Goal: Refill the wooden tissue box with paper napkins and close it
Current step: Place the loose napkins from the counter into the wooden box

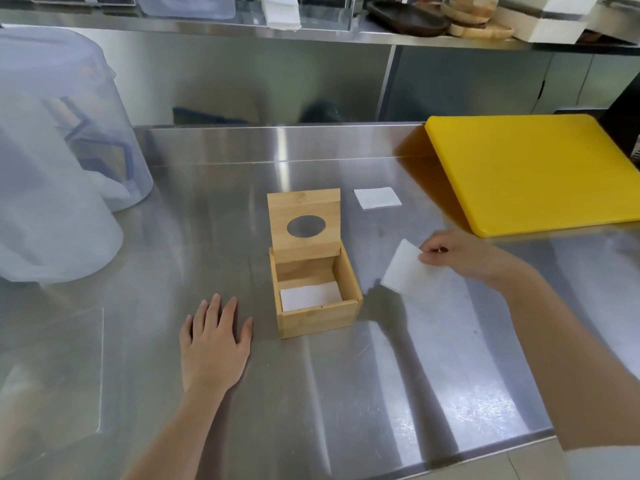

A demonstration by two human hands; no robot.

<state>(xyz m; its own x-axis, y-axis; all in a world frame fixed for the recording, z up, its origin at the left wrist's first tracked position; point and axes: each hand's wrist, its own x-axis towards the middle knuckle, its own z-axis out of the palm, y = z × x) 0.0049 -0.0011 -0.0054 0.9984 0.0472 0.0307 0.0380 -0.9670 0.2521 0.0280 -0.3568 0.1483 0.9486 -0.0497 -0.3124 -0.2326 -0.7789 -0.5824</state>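
Pinched between thumb and fingertips of the right hand (457,259), a folded white napkin (407,268) hangs just right of the wooden tissue box (317,313), its lower corner near or on the steel counter (346,393); which cannot be told. The left hand (214,344) lies flat and empty, fingers spread, left of the box and not touching it. Inside the box, a napkin stack (310,295) covers the floor. Its lid (304,225), with an oval opening, stands raised at the far side of the box. A spare napkin (377,198) lies beyond the box, to the right.

Risk: with the box unsteadied, a careless drop could catch the napkin on the rim or nudge the box. Motion blur softens the held napkin; the stack's depth is hidden.
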